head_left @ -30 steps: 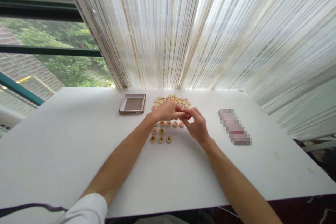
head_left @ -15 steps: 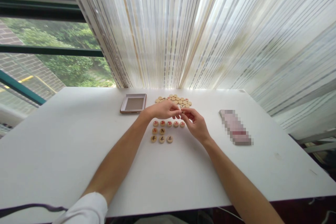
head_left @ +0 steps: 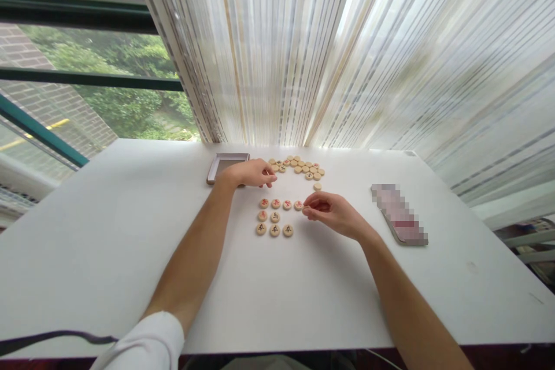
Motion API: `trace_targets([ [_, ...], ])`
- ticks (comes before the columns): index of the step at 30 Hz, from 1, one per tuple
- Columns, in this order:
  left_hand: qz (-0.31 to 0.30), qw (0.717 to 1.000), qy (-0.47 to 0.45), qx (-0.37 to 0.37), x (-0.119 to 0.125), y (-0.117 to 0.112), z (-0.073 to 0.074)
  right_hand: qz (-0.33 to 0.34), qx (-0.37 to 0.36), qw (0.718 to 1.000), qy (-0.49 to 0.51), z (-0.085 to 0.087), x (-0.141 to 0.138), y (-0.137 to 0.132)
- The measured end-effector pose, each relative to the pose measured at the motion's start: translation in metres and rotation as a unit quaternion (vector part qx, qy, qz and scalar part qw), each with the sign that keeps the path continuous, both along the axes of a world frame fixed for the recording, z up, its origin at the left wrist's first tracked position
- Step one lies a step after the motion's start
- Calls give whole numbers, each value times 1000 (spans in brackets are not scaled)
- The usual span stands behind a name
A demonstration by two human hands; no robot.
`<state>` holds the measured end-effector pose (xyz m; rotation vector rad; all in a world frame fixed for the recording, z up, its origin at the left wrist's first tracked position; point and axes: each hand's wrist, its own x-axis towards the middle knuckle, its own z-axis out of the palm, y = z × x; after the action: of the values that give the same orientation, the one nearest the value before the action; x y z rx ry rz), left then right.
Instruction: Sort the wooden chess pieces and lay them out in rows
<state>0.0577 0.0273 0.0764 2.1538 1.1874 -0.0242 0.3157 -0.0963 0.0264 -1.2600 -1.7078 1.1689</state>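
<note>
Round wooden Chinese chess pieces lie in rows on the white table [head_left: 243,289]. The top row has red-marked pieces [head_left: 287,205]; below are a red piece [head_left: 262,215] beside a black one [head_left: 275,217], then three black-marked pieces [head_left: 274,230]. My right hand [head_left: 332,212] pinches at the right end of the red row, its fingertips closed about a piece they mostly cover. A lone piece [head_left: 318,187] rests just beyond that hand. My left hand [head_left: 251,173] hovers, fingers loosely bent and apart, between the shallow box [head_left: 211,176] and the loose pieces, with nothing visible in it.
A loose cluster of pieces [head_left: 301,163], many blank side up, lies at the back near the striped curtain [head_left: 277,69]. On the right is a blurred pinkish flat object [head_left: 399,214]. A window [head_left: 99,69] stands at the left.
My hands, together over the table before, have parted. The left moved left towards the box; the right came down nearer to the end of the red row. The lone piece now shows.
</note>
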Motion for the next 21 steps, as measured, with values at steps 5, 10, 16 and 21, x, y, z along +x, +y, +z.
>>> trace_targets([
  [5, 11, 999, 31, -2, -9, 4, -3, 55, -45, 993, -99, 9, -2, -16],
  [10, 22, 997, 67, 23, -12, 9, -10, 72, -51, 986, -142, 7, -9, -19],
  [16, 31, 996, 77, 24, -13, 12, -15, 76, -29, 984, -157, 3, -10, -19],
  [21, 30, 996, 79, 20, -13, 12, -16, 89, 1, 985, -149, 2, -11, -18],
])
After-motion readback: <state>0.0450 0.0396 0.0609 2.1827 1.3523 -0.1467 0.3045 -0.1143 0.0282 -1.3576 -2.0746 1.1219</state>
